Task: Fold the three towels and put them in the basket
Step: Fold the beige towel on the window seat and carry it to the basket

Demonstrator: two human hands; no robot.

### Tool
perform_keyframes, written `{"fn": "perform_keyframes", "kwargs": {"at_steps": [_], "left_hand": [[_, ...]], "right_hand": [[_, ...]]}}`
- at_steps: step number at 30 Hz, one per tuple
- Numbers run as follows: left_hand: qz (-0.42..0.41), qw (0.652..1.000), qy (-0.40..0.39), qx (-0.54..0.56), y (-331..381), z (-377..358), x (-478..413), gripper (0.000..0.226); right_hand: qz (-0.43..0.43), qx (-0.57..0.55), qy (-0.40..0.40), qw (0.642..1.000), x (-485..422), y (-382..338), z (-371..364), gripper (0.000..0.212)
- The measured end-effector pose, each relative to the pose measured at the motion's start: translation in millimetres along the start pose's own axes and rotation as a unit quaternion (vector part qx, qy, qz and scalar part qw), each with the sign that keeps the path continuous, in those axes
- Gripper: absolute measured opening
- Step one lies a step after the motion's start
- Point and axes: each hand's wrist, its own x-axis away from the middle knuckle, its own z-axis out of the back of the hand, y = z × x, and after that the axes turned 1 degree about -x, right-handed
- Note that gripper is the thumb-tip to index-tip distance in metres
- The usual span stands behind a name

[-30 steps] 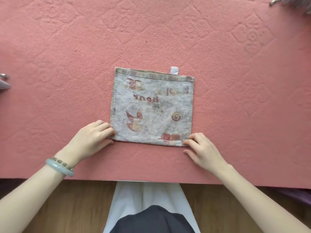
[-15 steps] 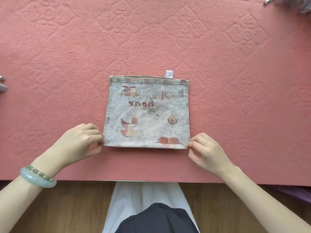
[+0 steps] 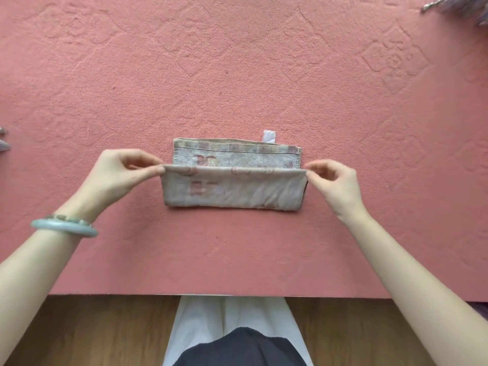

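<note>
Starting nearest the camera, white and dark clothing (image 3: 237, 336) shows below the table edge over a wooden floor (image 3: 100, 334), and two bare forearms reach forward onto the pink textured tablecloth (image 3: 237, 75). A pale green bangle (image 3: 63, 227) with a beaded bracelet beside it sits on the left wrist. Farther in, the left hand (image 3: 118, 175) pinches the left corner of the towel (image 3: 232, 191) between thumb and fingertips, and the right hand (image 3: 335, 183) pinches the right corner the same way — both hands closed on the cloth, the other fingers curled. The towel lies at the middle of the table; its near edge is lifted and held taut across the rest, so the plainer back side faces the camera, while the far strip lies flat with its striped hem and a white tag (image 3: 268, 136) sticking out beyond it. At the far right corner and the left edge, greyish-purple objects are only partly in view — too cut off to identify.
</note>
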Motion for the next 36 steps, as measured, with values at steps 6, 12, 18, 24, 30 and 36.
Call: {"fn": "perform_keyframes", "kwargs": {"at_steps": [6, 12, 18, 24, 30, 36], "left_hand": [[0.045, 0.996, 0.071, 0.008, 1, -12, -49, 0.01], [0.082, 0.992, 0.096, -0.013, -9, -21, -66, 0.009], [-0.045, 0.949, 0.192, -0.246, 5, -40, -53, 0.028], [-0.295, 0.819, -0.014, -0.491, -8, -76, -30, 0.068], [-0.254, 0.821, -0.009, -0.51, -21, -90, -26, 0.076], [-0.268, 0.83, -0.001, -0.489, -16, -101, -22, 0.076]], "right_hand": [[-0.051, 0.021, 0.062, 0.997, -53, -1, -13, 0.021], [-0.048, 0.101, 0.069, 0.991, -70, 1, -22, 0.024], [0.126, 0.255, 0.091, 0.954, -58, 1, -30, 0.027], [0.334, 0.462, -0.061, 0.819, -28, 16, -63, 0.068], [0.279, 0.492, -0.097, 0.819, -21, 21, -71, 0.075], [0.312, 0.494, -0.113, 0.804, -14, 9, -101, 0.07]]}}
